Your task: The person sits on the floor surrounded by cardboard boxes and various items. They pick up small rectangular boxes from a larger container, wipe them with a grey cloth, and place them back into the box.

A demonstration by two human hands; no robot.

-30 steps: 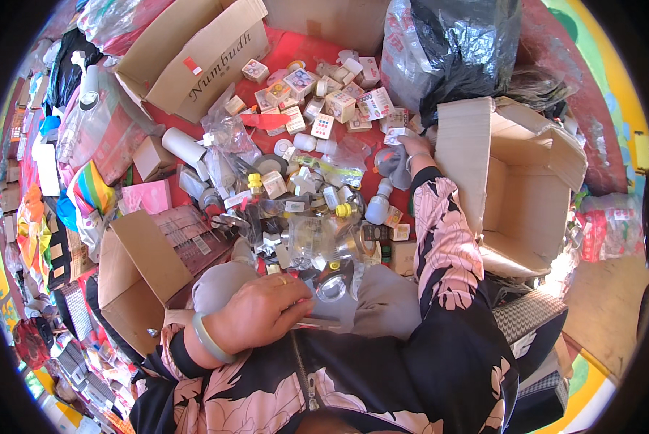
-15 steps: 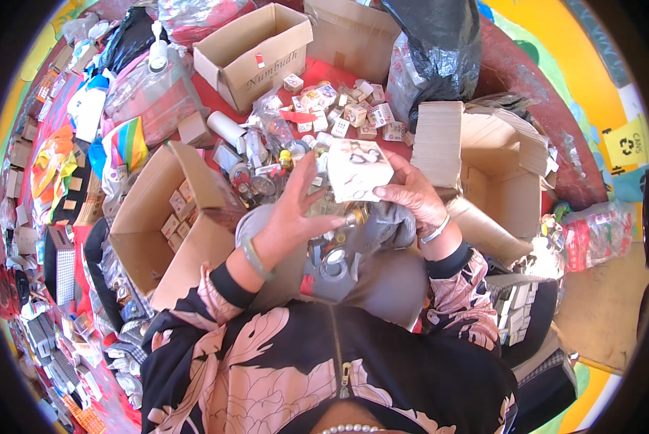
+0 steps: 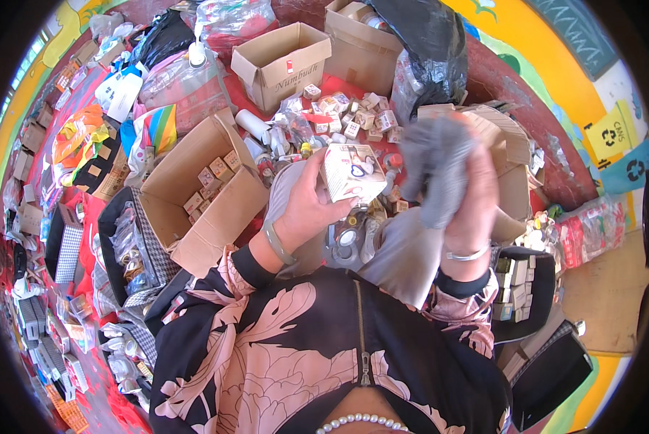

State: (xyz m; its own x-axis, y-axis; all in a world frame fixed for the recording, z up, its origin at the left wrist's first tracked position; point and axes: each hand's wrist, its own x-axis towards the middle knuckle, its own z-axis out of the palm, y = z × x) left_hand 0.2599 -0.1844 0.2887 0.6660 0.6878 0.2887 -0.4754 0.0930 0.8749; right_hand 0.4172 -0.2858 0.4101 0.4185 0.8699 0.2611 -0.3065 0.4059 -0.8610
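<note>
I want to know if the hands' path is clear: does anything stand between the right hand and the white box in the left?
Only the blurred grey cloth, held in the right hand on the side facing the white box. Nothing else visible stands between them.

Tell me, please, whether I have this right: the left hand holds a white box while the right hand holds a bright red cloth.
Not quite: the cloth is grey, not bright red, as the head view shows. The left hand holds a white box while the right hand holds that cloth.
</note>
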